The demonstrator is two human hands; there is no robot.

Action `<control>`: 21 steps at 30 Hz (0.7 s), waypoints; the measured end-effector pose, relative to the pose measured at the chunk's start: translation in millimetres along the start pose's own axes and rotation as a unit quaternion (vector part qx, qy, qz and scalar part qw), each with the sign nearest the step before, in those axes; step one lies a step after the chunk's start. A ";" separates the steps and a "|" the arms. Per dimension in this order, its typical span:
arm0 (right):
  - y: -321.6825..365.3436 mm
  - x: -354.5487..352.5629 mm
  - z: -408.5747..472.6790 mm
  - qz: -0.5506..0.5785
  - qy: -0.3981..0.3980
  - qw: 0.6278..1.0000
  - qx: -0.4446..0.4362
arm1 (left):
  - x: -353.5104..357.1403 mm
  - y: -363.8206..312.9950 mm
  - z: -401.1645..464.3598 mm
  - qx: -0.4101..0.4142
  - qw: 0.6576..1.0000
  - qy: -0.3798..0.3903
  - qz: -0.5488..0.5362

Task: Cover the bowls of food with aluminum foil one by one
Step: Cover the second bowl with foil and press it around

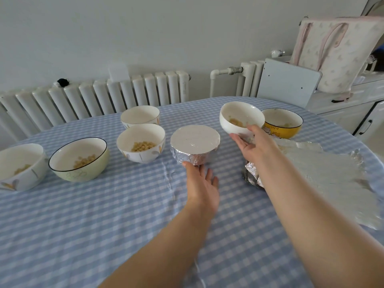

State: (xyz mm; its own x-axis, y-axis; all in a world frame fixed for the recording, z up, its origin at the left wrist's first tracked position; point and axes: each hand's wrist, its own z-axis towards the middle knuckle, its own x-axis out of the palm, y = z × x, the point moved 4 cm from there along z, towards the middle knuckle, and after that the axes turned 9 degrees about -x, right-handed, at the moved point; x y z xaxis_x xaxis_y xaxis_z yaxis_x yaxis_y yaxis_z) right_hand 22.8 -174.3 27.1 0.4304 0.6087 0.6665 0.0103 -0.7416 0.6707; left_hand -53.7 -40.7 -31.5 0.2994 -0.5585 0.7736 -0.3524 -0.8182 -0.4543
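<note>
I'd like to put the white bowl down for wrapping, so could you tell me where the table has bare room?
The widest bare stretch is the near tablecloth, in front of the foil-covered bowl and left of the foil sheets. The far side is crowded: the yellow bowl behind the white bowl in the right hand, and four open bowls on the left.

I saw a table [104, 225] with a blue checked cloth. Open bowls [79, 160] sat along its far edge, beside one foil-covered bowl [195, 147] and foil sheets [324, 173].
</note>
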 end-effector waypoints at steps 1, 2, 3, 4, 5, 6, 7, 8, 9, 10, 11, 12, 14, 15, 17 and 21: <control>3.8 -1.6 -4.9 0.006 0.004 1.000 -0.001 | 1.3 -2.1 1.8 -0.006 1.000 0.004 -0.005; 7.0 -2.8 -10.4 0.011 0.010 1.000 -0.002 | 3.0 -5.1 3.6 -0.009 1.000 0.000 -0.002; 10.2 -4.3 -16.2 0.013 0.017 1.000 -0.004 | 4.3 -8.2 6.0 -0.007 1.000 -0.004 0.000; 12.8 -5.8 -21.7 0.014 0.022 1.000 -0.007 | 4.6 -11.2 9.5 -0.003 1.000 -0.009 -0.003; 15.4 -7.6 -27.2 0.014 0.025 1.000 -0.009 | 6.3 -14.5 12.8 -0.003 1.000 -0.012 -0.007; 17.4 -9.6 -31.7 0.015 0.026 1.000 -0.010 | 8.3 -17.6 15.9 0.000 1.000 -0.013 -0.006; 19.1 -11.7 -36.2 0.017 0.029 0.999 -0.011 | 9.2 -19.7 20.3 0.002 1.000 -0.012 -0.007; 19.8 -13.8 -40.0 0.019 0.034 0.999 -0.009 | 10.8 -21.8 24.8 0.003 1.000 -0.012 -0.010; 19.7 -16.3 -43.3 0.020 0.041 0.999 -0.004 | 12.7 -24.3 29.6 0.002 1.000 -0.010 -0.014; 19.2 -18.7 -46.0 0.018 0.047 0.999 0.001 | 15.1 -26.7 34.6 -0.002 1.000 -0.006 -0.017; 18.5 -21.3 -48.3 0.015 0.052 0.999 0.005 | 17.3 -29.3 39.3 -0.003 1.000 -0.003 -0.018; 17.8 -23.8 -50.1 0.009 0.056 0.998 0.008 | 19.1 -31.9 43.8 -0.002 1.000 -0.002 -0.017; 16.7 -28.3 -53.4 -0.004 0.061 0.998 0.011 | 21.5 -38.4 52.1 0.007 1.000 -0.008 -0.019; 16.4 -30.4 -54.7 -0.013 0.065 0.998 0.009 | 22.0 -42.0 56.8 0.011 1.000 -0.011 -0.019; 15.4 -34.4 -57.2 -0.034 0.068 0.997 0.010 | 22.0 -49.3 66.4 0.016 1.000 -0.014 -0.021; 11.3 -40.4 -62.0 -0.077 0.069 0.994 0.028 | 17.5 -58.3 73.6 0.012 1.000 -0.010 -0.020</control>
State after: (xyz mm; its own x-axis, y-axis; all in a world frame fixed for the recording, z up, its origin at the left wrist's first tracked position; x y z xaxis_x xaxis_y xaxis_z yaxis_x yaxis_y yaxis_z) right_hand -50.4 -189.8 27.9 0.2916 0.7464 0.5982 0.1181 -0.6486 0.7519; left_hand 37.3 -12.9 -24.0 0.3306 -0.5269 0.7830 -0.3176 -0.8434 -0.4334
